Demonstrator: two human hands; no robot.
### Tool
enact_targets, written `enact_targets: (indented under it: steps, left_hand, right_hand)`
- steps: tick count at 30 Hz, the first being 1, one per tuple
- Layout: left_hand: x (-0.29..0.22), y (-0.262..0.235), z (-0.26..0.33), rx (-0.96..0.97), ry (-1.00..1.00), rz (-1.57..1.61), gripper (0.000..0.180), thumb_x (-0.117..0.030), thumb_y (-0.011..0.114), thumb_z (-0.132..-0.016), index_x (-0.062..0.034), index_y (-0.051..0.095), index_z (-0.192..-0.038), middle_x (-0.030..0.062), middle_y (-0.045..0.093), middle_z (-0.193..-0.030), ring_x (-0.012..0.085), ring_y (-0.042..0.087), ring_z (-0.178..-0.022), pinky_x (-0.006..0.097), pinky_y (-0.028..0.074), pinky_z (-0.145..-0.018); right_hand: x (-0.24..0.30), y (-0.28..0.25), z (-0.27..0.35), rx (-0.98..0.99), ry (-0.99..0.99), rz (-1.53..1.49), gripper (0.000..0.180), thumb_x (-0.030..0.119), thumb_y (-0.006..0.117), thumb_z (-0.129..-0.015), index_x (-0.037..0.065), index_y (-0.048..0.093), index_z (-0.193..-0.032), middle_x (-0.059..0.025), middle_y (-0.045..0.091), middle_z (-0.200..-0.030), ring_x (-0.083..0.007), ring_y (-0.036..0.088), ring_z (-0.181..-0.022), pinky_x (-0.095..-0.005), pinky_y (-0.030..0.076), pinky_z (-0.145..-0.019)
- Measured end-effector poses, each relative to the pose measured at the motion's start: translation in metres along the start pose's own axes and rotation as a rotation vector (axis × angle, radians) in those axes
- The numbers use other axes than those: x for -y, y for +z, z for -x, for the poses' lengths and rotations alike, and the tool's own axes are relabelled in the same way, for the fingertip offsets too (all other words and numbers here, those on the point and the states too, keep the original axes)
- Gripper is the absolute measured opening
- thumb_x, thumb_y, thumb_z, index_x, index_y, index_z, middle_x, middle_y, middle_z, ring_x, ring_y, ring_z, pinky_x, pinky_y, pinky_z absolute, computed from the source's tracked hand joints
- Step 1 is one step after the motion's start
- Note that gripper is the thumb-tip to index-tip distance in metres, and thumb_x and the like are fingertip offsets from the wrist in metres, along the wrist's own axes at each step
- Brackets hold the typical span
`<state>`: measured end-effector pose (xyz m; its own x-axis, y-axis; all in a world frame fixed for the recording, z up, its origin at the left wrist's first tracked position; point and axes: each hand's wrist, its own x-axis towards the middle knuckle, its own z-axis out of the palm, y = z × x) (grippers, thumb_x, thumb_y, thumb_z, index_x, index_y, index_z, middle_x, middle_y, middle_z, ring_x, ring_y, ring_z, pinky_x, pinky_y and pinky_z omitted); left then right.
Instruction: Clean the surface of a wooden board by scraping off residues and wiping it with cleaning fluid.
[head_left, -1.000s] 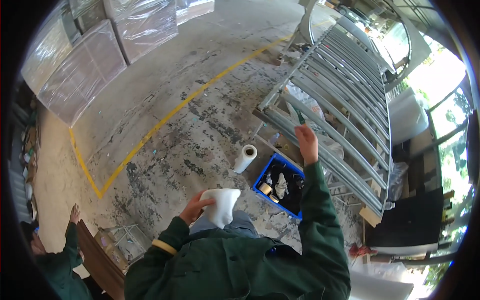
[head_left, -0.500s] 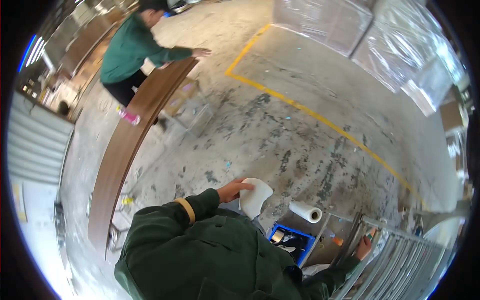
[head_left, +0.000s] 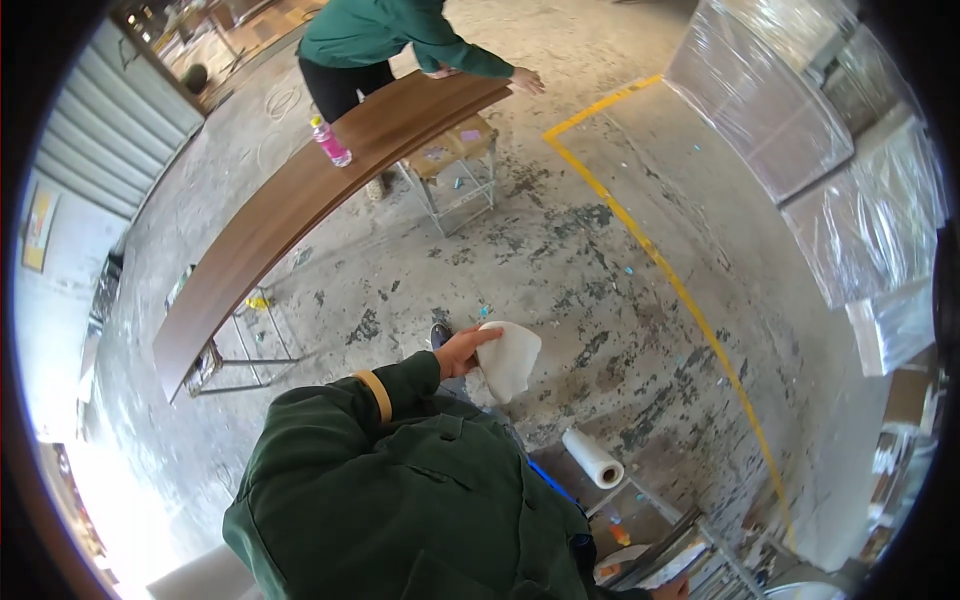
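White piece (head_left: 514,364): held out before your body, over the floor (cloth or foam, I can't tell which).
Turn: in the last half second your view has swung left; the metal rack (head_left: 730,558) slid to the lower edge and the brown panel (head_left: 270,215) came nearer the middle, so you seem to face the panel, piece still in hand.
Left hand (head_left: 462,353): forearm bent across your front, thumb and fingers pinching the piece's near edge.
Right hand (head_left: 672,591): low by the rack, mostly cut off; its grip can't be told.
Floor: film roll (head_left: 590,455) near the blue crate (head_left: 555,483).
Panel top: pink bottle (head_left: 332,145); co-worker's hand (head_left: 527,81) just past the far end.
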<state>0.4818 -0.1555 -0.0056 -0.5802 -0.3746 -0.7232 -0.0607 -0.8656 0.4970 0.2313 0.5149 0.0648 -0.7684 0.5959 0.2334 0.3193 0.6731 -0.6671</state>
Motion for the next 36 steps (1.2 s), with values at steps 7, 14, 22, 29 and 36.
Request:
enact_targets:
  steps: [7, 14, 22, 29, 36]
  left_hand:
    - [-0.076, -0.068, -0.037, -0.168, 0.093, 0.121, 0.052, -0.029, 0.072, -0.086, -0.0096, 0.053, -0.130, 0.0084, 0.062, -0.119, 0.0252, 0.062, -0.106, 0.042, 0.052, -0.088]
    - [-0.150, -0.186, -0.026, -0.371, 0.377, 0.258, 0.039, -0.023, 0.074, -0.084, -0.0071, 0.063, -0.118, 0.0086, 0.067, -0.106, 0.0219, 0.065, -0.094, 0.037, 0.054, -0.080]
    - [-0.182, -0.332, 0.052, -1.091, 0.671, 0.345, 0.033, -0.024, 0.074, -0.084, -0.0038, 0.063, -0.108, 0.0036, 0.065, -0.091, 0.0141, 0.059, -0.080, 0.030, 0.048, -0.070]
    - [-0.189, -0.423, 0.048, -1.600, 0.823, 0.429, 0.036, -0.025, 0.072, -0.085, -0.0021, 0.058, -0.109, 0.0083, 0.065, -0.096, 0.0170, 0.061, -0.086, 0.033, 0.050, -0.074]
    - [-0.278, -0.445, -0.093, -1.741, 0.631, 0.073, 0.044, -0.021, 0.074, -0.080, -0.0005, 0.059, -0.115, 0.0205, 0.060, -0.110, 0.0337, 0.060, -0.103, 0.041, 0.048, -0.088]
  right_hand:
    - [0.051, 0.129, 0.031, 0.119, -0.925, 0.073, 0.016, 0.010, 0.056, -0.093, -0.001, 0.062, -0.102, -0.0112, 0.063, -0.089, -0.0239, 0.061, -0.082, -0.0407, 0.053, -0.078]
    - [0.334, 0.299, 0.245, 1.110, -0.379, -0.810, 0.017, 0.012, 0.058, -0.088, -0.003, 0.061, -0.096, -0.0118, 0.065, -0.093, -0.0232, 0.062, -0.084, -0.0354, 0.051, -0.079]
    - [0.525, 0.417, 0.431, 2.020, 0.320, -1.030, 0.013, 0.010, 0.053, -0.085, 0.006, 0.060, -0.095, -0.0082, 0.059, -0.089, -0.0214, 0.058, -0.081, -0.0371, 0.047, -0.074]
    - [0.625, 0.471, 0.597, 2.368, 0.330, -0.624, 0.014, 0.005, 0.050, -0.080, 0.010, 0.054, -0.092, -0.0056, 0.054, -0.086, -0.0191, 0.050, -0.068, -0.0331, 0.041, -0.063]
    - [0.691, 0.454, 0.718, 2.485, -0.102, -0.099, 0.016, 0.001, 0.047, -0.079, 0.007, 0.054, -0.092, -0.0065, 0.053, -0.082, -0.0182, 0.050, -0.062, -0.0338, 0.043, -0.059]
